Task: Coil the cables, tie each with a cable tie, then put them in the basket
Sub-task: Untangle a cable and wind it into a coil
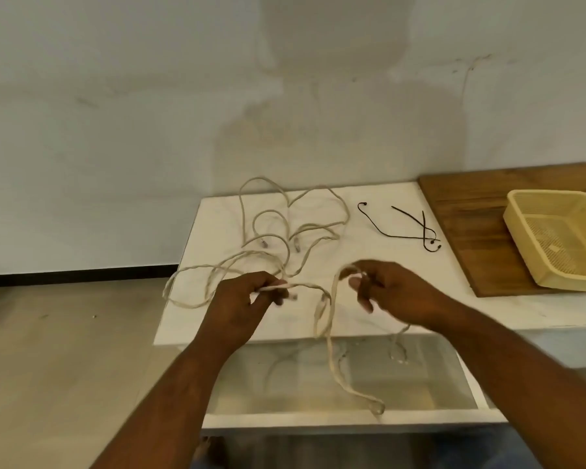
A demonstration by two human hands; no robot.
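Observation:
Beige cables (271,231) lie tangled on the white tabletop (369,204). My left hand (247,299) pinches one cable near its plug end above the table's front part. My right hand (389,292) grips a bend of the same cable; from there a long doubled loop (339,360) hangs down past the table's front edge. Black cable ties (403,228) lie loose at the back right of the white top. The yellow plastic basket (518,211) stands empty on a wooden board at the far right.
The wooden board (471,231) covers the table's right part. Below the front edge a glossy shelf (318,384) reflects the cable. A pale wall rises behind the table, and tan floor (65,350) lies to the left.

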